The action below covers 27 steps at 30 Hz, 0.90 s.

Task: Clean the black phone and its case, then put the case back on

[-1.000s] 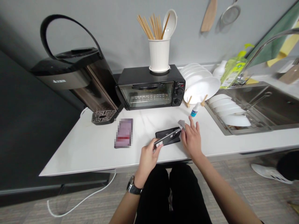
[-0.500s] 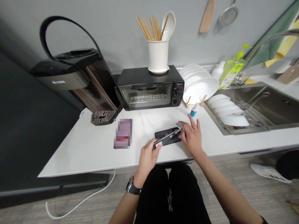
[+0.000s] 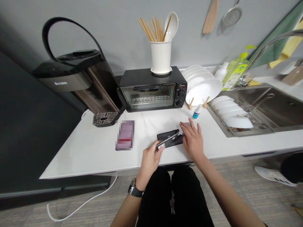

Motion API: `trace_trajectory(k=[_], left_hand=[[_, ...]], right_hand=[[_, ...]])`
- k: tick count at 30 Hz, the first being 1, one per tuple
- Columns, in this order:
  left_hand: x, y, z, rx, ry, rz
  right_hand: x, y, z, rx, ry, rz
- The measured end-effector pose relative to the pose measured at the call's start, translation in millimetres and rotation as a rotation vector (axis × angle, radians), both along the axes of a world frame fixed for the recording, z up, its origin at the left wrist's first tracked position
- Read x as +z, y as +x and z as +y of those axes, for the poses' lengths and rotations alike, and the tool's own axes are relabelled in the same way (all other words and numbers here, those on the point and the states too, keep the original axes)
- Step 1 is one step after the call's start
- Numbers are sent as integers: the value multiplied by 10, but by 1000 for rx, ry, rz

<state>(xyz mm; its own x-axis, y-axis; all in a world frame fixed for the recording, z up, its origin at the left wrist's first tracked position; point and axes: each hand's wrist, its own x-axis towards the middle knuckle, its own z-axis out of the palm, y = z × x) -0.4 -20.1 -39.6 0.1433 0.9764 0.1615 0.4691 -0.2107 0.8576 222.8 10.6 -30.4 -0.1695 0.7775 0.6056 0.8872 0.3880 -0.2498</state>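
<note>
My left hand (image 3: 151, 155) grips the near end of a phone (image 3: 167, 141), held tilted and almost edge-on just above the counter. Beneath it a flat black thing (image 3: 163, 136), perhaps a phone case or second phone, lies partly hidden. At the phone's far end my right hand (image 3: 193, 141) presses a small grey cloth (image 3: 187, 124) with thumb and forefinger, its other fingers stretched out. Beyond that hand stands a small spray bottle (image 3: 196, 113) with a blue label. A purple flat item (image 3: 125, 134), blurred by pixels, lies to the left.
A toaster oven (image 3: 151, 90) stands at the back with a white utensil pot (image 3: 161, 58) on top. The water dispenser (image 3: 94, 91) is on the left. Plates (image 3: 203, 90) in a wooden rack and a sink (image 3: 279, 110) with bowls (image 3: 238, 121) are on the right.
My right hand has slid slightly left and downward, with the cloth spreading a little differently under its fingers. The left hand and the phone have barely moved.
</note>
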Motion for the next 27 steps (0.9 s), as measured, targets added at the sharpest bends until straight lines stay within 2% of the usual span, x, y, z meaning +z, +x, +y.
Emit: trace_trajectory(k=[2, 5, 8, 10, 12, 16, 18, 20, 24, 26, 27], left_hand=[[17, 9, -4, 14, 3, 8], [7, 6, -5, 12, 3, 9], [-47, -19, 4, 23, 34, 55], [-81, -35, 12, 42, 59, 88], [-88, -37, 15, 43, 65, 93], [-21, -5, 7, 8, 35, 49], [9, 10, 3, 7, 35, 38], [9, 11, 5, 15, 46, 44], [-74, -22, 11, 35, 81, 87], [-113, -41, -1, 51, 89, 95], [-118, -47, -11, 57, 89, 93]], right_hand=[[-9, 111, 38, -69, 14, 2], [-20, -131, -83, -49, 44, -21], [-29, -579, -288, 118, 52, -80], [-31, -742, -352, 253, 44, -127], [-29, -690, -308, 284, 39, -138], [-9, -232, -45, 16, 18, -64], [-7, -142, 13, -68, -1, -53], [-32, -274, -45, -57, 9, -64], [-131, -821, -323, 128, 62, -147], [-159, -913, -379, 198, 73, -167], [-162, -874, -362, 197, 79, -159]])
